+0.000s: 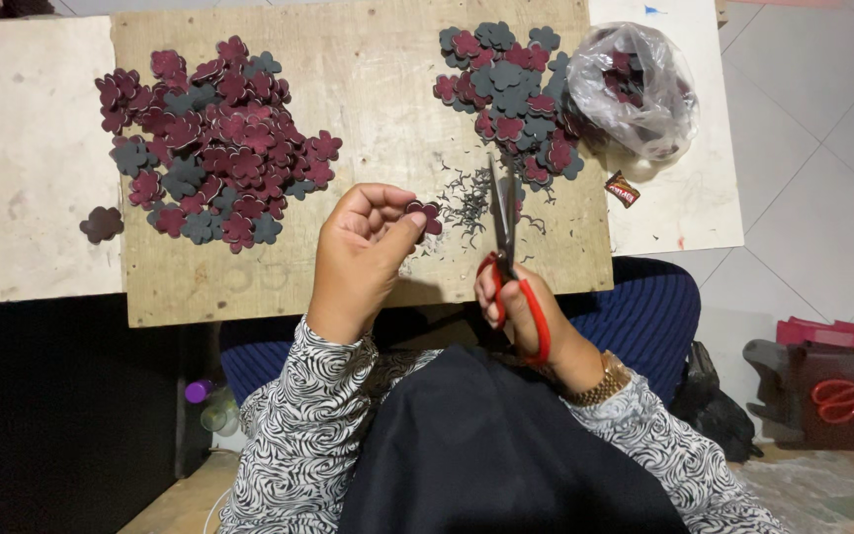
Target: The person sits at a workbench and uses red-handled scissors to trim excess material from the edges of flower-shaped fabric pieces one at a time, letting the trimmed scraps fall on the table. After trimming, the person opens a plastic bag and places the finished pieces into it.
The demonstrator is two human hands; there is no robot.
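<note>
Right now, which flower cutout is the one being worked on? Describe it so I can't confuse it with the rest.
Start at the wooden board, between its two heaps of flower cutouts. The left hand pinches one maroon flower beside the red-handled scissors in the right hand. It alone is held in fingers, above the dark trimmings.

I see a bare wooden board (368, 89) lying on the white counter (37, 148), filling the upper middle of the frame. On the board's left part sits a big heap of maroon and grey flower-shaped foam cutouts (214, 138); one loose maroon flower cutout (102, 224) lies left of it, on the counter. A smaller heap of the same flower cutouts (511, 94) sits at the board's upper right, with a clear plastic bag (635, 89) just right of it and a small wrapped sweet (623, 189) below the bag. Thin dark offcuts (467, 203) lie between the heaps, below the smaller one. At centre, my left hand (360, 252) holds a small maroon flower piece (427, 216); right of it my right hand (521, 316) holds red-handled scissors (508, 247), blades pointing up the frame.
</note>
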